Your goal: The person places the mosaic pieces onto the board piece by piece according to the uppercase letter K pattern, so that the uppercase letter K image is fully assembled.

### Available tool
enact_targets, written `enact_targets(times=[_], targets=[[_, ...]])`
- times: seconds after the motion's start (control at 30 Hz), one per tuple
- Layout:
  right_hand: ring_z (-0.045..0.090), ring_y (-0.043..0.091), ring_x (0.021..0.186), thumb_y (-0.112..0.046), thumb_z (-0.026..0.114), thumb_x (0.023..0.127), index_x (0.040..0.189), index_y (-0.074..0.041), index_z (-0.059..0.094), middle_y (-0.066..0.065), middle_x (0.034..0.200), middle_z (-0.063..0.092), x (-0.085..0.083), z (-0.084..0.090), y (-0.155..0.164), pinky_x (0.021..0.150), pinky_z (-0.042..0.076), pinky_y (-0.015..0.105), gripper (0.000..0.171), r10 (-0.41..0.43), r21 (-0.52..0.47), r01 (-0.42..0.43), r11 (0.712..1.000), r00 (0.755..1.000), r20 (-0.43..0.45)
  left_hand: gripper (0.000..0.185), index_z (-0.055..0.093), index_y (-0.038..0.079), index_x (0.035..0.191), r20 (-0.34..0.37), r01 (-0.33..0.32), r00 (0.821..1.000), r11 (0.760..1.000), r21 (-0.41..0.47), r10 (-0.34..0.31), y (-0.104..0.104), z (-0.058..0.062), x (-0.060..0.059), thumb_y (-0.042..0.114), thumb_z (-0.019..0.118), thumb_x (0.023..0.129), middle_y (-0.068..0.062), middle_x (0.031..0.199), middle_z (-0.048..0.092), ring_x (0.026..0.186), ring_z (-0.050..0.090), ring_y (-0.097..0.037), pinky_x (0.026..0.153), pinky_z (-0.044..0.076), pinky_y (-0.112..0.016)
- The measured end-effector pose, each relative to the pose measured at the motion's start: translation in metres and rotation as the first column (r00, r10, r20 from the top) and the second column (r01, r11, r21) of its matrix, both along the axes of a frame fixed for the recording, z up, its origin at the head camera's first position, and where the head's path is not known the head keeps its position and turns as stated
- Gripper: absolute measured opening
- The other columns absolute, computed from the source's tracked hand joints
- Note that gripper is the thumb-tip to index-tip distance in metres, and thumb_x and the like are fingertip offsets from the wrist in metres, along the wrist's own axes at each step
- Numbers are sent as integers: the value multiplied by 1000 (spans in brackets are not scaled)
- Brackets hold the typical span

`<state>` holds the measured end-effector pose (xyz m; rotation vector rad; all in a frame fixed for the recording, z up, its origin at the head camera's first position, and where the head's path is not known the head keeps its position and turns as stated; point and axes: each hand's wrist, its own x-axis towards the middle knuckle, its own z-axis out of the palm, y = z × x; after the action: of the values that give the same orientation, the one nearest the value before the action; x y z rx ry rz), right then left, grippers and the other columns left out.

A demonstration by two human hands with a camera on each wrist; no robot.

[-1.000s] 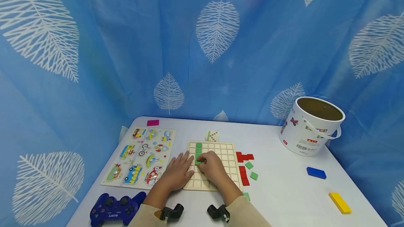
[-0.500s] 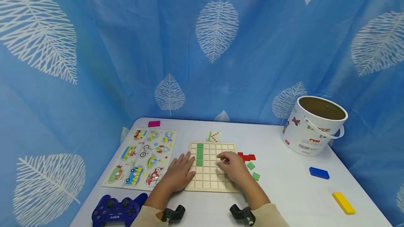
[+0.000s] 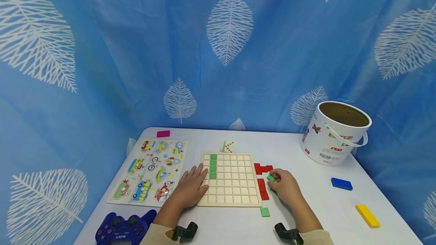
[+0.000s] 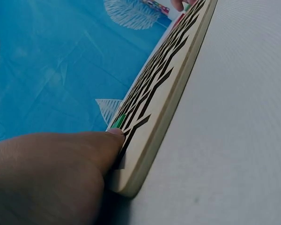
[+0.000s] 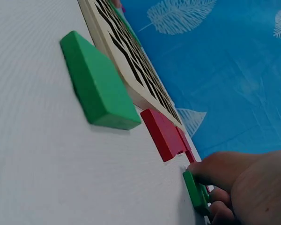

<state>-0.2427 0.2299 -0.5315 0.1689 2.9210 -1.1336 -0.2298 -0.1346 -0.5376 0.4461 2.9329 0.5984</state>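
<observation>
A square wooden grid board (image 3: 235, 191) lies on the table, with green tiles (image 3: 212, 168) in a column near its left side. My left hand (image 3: 190, 187) rests on the board's left edge, fingers spread and fairly straight. In the left wrist view its thumb (image 4: 96, 145) touches the board's corner. Right of the board, my right hand (image 3: 287, 187) pinches a green square tile (image 3: 271, 177) between thumb and fingers. Another green tile shows partly under that hand. A loose green tile (image 3: 265, 212) lies nearer the front; in the right wrist view this green tile (image 5: 100, 86) looks large.
Red tiles (image 3: 262, 189) lie along the board's right edge. A small pattern card (image 3: 228, 146) is behind the board. Left are a picture puzzle (image 3: 150, 171) and a blue game controller (image 3: 124, 227). A white bucket (image 3: 332, 143), blue block (image 3: 341, 183) and yellow block (image 3: 368, 216) stand right.
My right hand has left the green tile column and moved right, past the board's edge, to the loose green tiles, where it now pinches one. The left hand stays on the board.
</observation>
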Motion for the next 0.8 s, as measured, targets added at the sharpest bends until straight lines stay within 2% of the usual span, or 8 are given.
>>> enact_targets(times=[0.13, 0.3, 0.53, 0.7, 0.8], targets=[[55, 26, 98, -17, 79, 91, 126, -5, 69, 13, 108, 62, 2, -1, 1, 82, 54, 36, 39, -54, 18, 54, 998, 999, 3, 64, 38, 15, 163, 3, -6, 1000, 1000, 8, 6, 0, -1, 1, 42, 53, 107, -10, 175, 23, 162, 18, -36, 129, 15, -59], [56, 31, 102, -16, 79, 91, 126, -1, 69, 19, 112, 62, 4, 1, 1, 89, 59, 46, 40, -115, 16, 114, 993, 993, 19, 64, 39, 16, 163, 5, -16, 1000, 1000, 6, 16, -1, -1, 2, 42, 54, 106, -9, 175, 23, 162, 18, -35, 129, 15, -60], [57, 33, 101, -16, 77, 91, 117, 0, 74, 20, 109, 64, 2, 3, 2, 89, 59, 47, 31, -113, 25, 113, 993, 993, 13, 65, 37, 17, 164, 10, -27, 1000, 1000, -14, 27, 1, -1, 1, 43, 52, 106, -8, 175, 22, 163, 17, -34, 130, 14, -58], [59, 34, 108, -21, 75, 93, 123, -2, 69, 20, 122, 66, 0, 4, -4, 94, 60, 48, 36, -138, -67, 140, 988, 990, 41, 65, 37, 17, 164, 15, -24, 1000, 1000, -10, 24, 1, -1, 0, 44, 52, 107, -7, 175, 21, 163, 16, -34, 130, 14, -58], [62, 30, 108, -21, 75, 93, 124, -7, 69, 15, 122, 69, 0, 11, -24, 89, 61, 42, 34, -101, -134, 105, 985, 994, 30, 65, 38, 16, 164, 9, -19, 1000, 1000, 1, 19, 1, -1, 0, 43, 53, 107, -9, 175, 22, 162, 17, -35, 130, 15, -59]])
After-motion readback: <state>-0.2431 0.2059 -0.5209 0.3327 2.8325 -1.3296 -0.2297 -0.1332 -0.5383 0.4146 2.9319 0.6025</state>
